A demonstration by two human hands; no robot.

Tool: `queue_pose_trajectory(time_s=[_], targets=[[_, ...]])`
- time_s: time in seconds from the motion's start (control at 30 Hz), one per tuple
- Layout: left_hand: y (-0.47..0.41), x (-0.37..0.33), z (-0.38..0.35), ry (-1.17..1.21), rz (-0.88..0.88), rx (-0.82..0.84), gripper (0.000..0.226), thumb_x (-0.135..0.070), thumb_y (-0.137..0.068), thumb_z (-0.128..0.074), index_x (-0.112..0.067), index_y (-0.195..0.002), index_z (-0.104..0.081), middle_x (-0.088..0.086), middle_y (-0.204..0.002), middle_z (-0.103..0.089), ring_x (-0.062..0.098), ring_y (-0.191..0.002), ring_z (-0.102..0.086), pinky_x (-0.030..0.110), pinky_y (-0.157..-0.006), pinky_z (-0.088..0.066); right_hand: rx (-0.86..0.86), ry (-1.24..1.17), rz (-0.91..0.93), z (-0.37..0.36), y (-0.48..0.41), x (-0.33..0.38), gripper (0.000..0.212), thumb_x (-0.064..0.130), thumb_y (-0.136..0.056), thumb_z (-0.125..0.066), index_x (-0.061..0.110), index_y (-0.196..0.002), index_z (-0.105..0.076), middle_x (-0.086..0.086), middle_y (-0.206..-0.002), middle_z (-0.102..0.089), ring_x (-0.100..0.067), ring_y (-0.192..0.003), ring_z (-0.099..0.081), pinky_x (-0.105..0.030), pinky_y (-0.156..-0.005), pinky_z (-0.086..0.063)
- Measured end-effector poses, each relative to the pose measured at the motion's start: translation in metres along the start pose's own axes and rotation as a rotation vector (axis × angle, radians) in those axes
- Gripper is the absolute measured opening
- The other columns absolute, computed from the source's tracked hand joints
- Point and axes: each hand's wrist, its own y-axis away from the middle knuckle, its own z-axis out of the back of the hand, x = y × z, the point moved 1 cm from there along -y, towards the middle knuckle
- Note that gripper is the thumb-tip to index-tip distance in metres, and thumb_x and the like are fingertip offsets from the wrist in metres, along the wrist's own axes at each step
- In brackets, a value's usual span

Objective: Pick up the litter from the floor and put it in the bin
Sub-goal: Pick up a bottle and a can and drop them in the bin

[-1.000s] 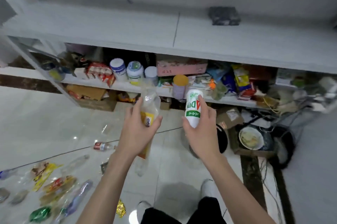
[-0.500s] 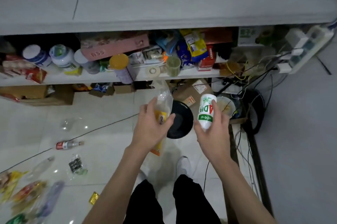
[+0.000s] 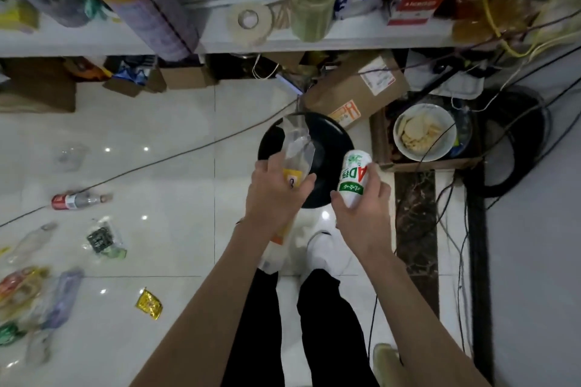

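Note:
My left hand point(image 3: 273, 194) grips a clear plastic wrapper with a yellow label point(image 3: 295, 147), its top reaching over the round black bin point(image 3: 333, 141) on the floor. My right hand point(image 3: 361, 207) grips a white bottle with green and red print point(image 3: 353, 179) beside the bin's right rim. Both hands hover right over the bin's near edge. More litter lies on the white floor to the left: a red-labelled bottle point(image 3: 77, 200), a dark packet point(image 3: 100, 238), a gold wrapper point(image 3: 149, 304) and several bottles and wrappers point(image 3: 37, 295).
A cluttered white shelf point(image 3: 283, 37) runs across the top. Under it stand cardboard boxes point(image 3: 358, 94). A box holding a white bowl point(image 3: 423, 131) sits right of the bin, with cables point(image 3: 515, 141) around it. My feet and legs point(image 3: 320, 308) are below.
I have stepped closer and tilted my view down; the bin now lies directly under both hands, which still hold the wrapper and the bottle.

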Motion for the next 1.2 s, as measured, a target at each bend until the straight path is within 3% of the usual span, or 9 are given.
queue_pose_trajectory(time_s=[0.17,0.37,0.53,0.6,0.67,0.83,1.2], targets=[[-0.062,0.04,-0.05,-0.07,0.051,0.048,0.072,-0.058,-0.079,-0.066,-0.024,-0.137,-0.04,0.007,-0.132,-0.043,0.029,-0.12,-0.047,0.041,-0.098,-0.044,0.072,0.058,-0.066,-0.061,-0.048,-0.043,0.084,0.038,-0.089,-0.07,0.022,-0.156,-0.021,-0.009,-0.136,-0.037,-0.016,-0.094,-0.047,-0.044,-0.081,-0.057],[-0.111,0.066,-0.084,-0.062,0.053,-0.018,0.074,-0.059,-0.076,-0.068,-0.02,-0.136,-0.048,0.01,-0.136,-0.043,0.031,-0.123,-0.046,0.045,-0.103,-0.043,0.086,0.067,-0.073,-0.106,-0.092,-0.076,0.084,0.043,-0.088,-0.069,0.023,-0.155,-0.021,-0.007,-0.131,-0.036,-0.03,-0.095,-0.061,-0.047,-0.072,-0.06],[-0.106,0.076,-0.077,-0.079,0.004,-0.058,0.063,-0.054,-0.086,-0.061,-0.02,-0.137,-0.047,0.01,-0.14,-0.042,0.031,-0.126,-0.044,0.045,-0.105,-0.041,0.072,0.105,-0.082,-0.114,-0.103,-0.083,0.082,0.043,-0.089,-0.068,0.022,-0.154,-0.022,-0.008,-0.134,-0.037,-0.03,-0.099,-0.061,-0.043,-0.076,-0.059],[-0.097,0.08,-0.066,-0.064,-0.006,-0.061,0.06,-0.052,-0.087,-0.059,-0.02,-0.136,-0.049,0.009,-0.139,-0.043,0.031,-0.124,-0.046,0.047,-0.103,-0.044,0.078,0.147,-0.084,-0.111,-0.099,-0.078,0.081,0.042,-0.091,-0.066,0.02,-0.155,-0.021,-0.009,-0.141,-0.036,-0.029,-0.107,-0.058,-0.034,-0.079,-0.051],[-0.087,0.081,-0.052,-0.042,-0.015,-0.072,0.057,-0.051,-0.089,-0.058,-0.019,-0.135,-0.05,0.009,-0.138,-0.044,0.029,-0.123,-0.048,0.047,-0.102,-0.045,0.069,0.208,-0.067,-0.104,-0.093,-0.068,0.08,0.043,-0.092,-0.064,0.018,-0.155,-0.021,-0.011,-0.145,-0.034,-0.032,-0.116,-0.055,-0.034,-0.079,-0.046],[-0.053,0.069,-0.003,-0.004,-0.04,-0.15,0.049,-0.046,-0.092,-0.059,-0.02,-0.133,-0.053,0.003,-0.137,-0.045,0.023,-0.124,-0.048,0.043,-0.103,-0.044,-0.005,0.222,0.031,-0.074,-0.064,-0.029,0.073,0.039,-0.092,-0.065,0.012,-0.152,-0.032,-0.016,-0.141,-0.04,-0.037,-0.12,-0.052,-0.046,-0.089,-0.052],[0.094,0.003,0.151,0.05,-0.107,-0.409,0.042,-0.037,-0.094,-0.06,-0.017,-0.131,-0.056,0.002,-0.131,-0.052,0.019,-0.12,-0.05,0.031,-0.098,-0.043,0.04,0.154,0.345,0.041,0.042,0.104,0.061,0.041,-0.093,-0.063,0.018,-0.145,-0.04,-0.008,-0.136,-0.044,-0.029,-0.12,-0.055,-0.046,-0.095,-0.052]])
